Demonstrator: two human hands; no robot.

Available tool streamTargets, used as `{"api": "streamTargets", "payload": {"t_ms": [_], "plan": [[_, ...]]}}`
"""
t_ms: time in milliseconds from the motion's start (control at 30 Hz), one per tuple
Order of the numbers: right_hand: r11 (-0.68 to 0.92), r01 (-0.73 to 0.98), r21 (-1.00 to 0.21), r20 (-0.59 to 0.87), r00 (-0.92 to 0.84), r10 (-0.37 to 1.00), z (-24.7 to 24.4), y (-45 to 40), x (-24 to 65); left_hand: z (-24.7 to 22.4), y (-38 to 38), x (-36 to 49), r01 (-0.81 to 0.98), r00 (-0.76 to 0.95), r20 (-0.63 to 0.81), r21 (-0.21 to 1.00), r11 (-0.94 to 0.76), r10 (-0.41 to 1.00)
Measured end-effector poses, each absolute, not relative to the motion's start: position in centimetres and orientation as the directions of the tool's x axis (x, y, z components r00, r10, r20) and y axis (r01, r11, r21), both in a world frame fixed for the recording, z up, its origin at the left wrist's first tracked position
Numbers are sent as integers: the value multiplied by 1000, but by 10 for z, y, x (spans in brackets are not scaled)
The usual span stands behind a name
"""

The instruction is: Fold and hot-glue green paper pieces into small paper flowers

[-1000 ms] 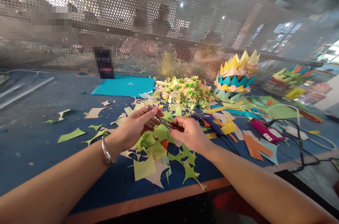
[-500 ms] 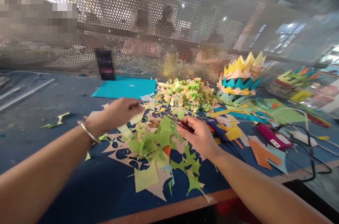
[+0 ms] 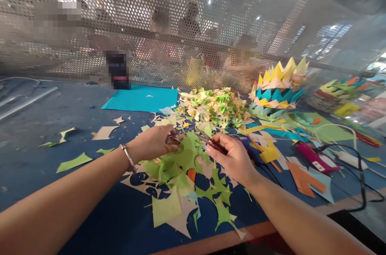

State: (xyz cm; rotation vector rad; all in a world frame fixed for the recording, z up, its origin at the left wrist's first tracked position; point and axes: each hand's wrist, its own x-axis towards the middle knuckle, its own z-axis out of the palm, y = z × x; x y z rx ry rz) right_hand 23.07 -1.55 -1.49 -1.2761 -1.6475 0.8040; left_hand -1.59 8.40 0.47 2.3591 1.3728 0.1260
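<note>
My right hand [image 3: 235,158] is wrapped around the dark red handles of a pair of scissors [image 3: 217,146]. Their narrow blades point up and left over the cut paper. Opposite them, my left hand [image 3: 154,142], with a silver bangle at the wrist, has its fingers curled in over the scraps. Something thin shows at those fingertips, too small to name. Between and below the hands lies a loose heap of green paper scraps [image 3: 169,166], many with curved cut-outs. A pale yellow-green paper piece [image 3: 165,206] lies at its near side.
Behind is a mound of small paper cuttings [image 3: 214,106] and a turquoise sheet [image 3: 141,100]. Pointed paper crowns [image 3: 279,94] are stacked at right. A magenta device [image 3: 316,158] with cables lies near an orange scrap [image 3: 304,178]. A perforated metal screen [image 3: 211,54] stands at the back.
My left hand has moved right and down, nearer the scissors, and several scraps now lie on the table to its left. My right hand keeps hold of the scissors in about the same place.
</note>
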Motion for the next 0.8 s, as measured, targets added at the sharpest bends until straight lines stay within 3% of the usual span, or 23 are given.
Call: {"api": "streamTargets", "payload": {"t_ms": [400, 567, 700, 800], "plan": [[284, 401, -871, 275, -81, 958, -17, -20, 233, 9, 85, -23, 684, 592, -163, 619, -385, 789], [289, 426, -858, 281, -82, 956, -16, -20, 232, 14, 86, -26, 620, 607, -92, 676, -398, 789], [283, 445, -850, 275, -82, 958, -15, -20, 232, 18, 113, -36, 525, 416, 42, 805, -277, 908], [270, 461, -845, 265, -76, 961, -15, -20, 232, 20, 151, -57, 510, 262, 50, 841, -183, 964]]}}
